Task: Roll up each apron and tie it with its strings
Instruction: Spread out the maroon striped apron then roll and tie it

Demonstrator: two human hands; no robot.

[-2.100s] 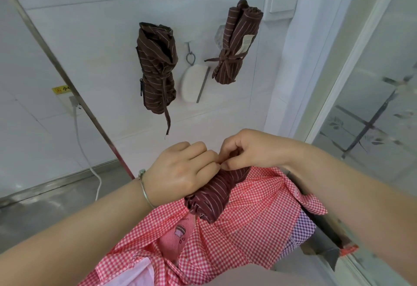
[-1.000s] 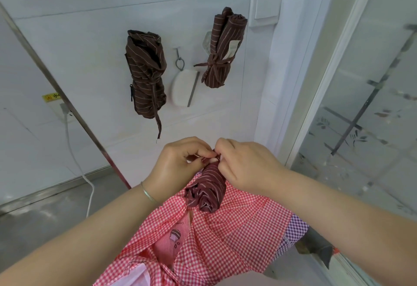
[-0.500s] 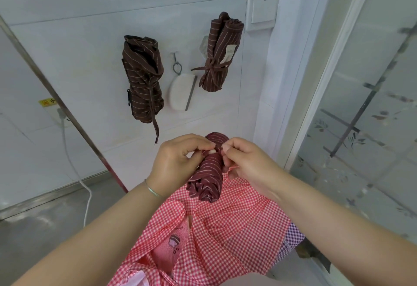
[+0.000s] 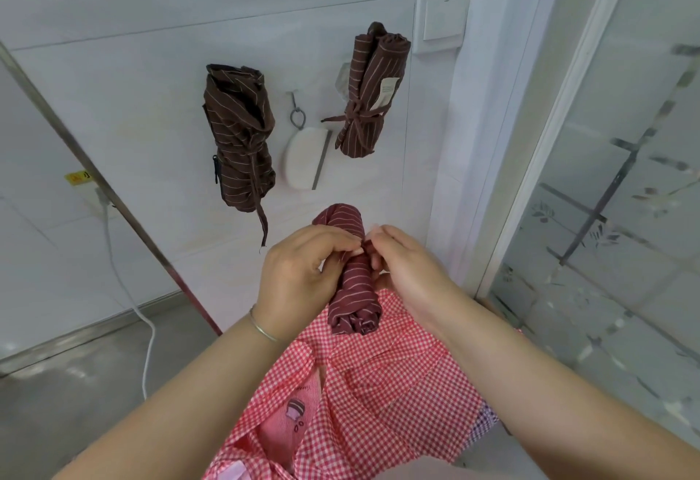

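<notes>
Now, in the head view, both hands meet at the middle of a rolled maroon striped apron (image 4: 354, 282), held upright in front of the person's body, over a red gingham apron (image 4: 378, 396) that spreads below it. The left hand (image 4: 299, 275) curls its fingers in from the left and pinches at the roll's waist; the right hand (image 4: 405, 271) comes in from the right, fingertips pinching the same spot, so the two thumbs nearly touch. The string itself is too small to make out between the fingers. A thin bracelet (image 4: 263, 328) sits on the left wrist.

Compared with half a second ago, the roll stands a little more upright and more of its top end shows above the hands — two seconds back the hands covered that end entirely, and only the lower end hung out beneath them.

On the white wall behind, a dark brown striped rolled apron (image 4: 238, 138) hangs at the left, one string trailing below it, and a second tied brown apron (image 4: 367, 93) hangs at the right, just below a wall switch (image 4: 443, 15). Between them a white oval pad (image 4: 303, 157) hangs from a hook. A white cable (image 4: 128, 290) runs down the wall at the left edge.
</notes>
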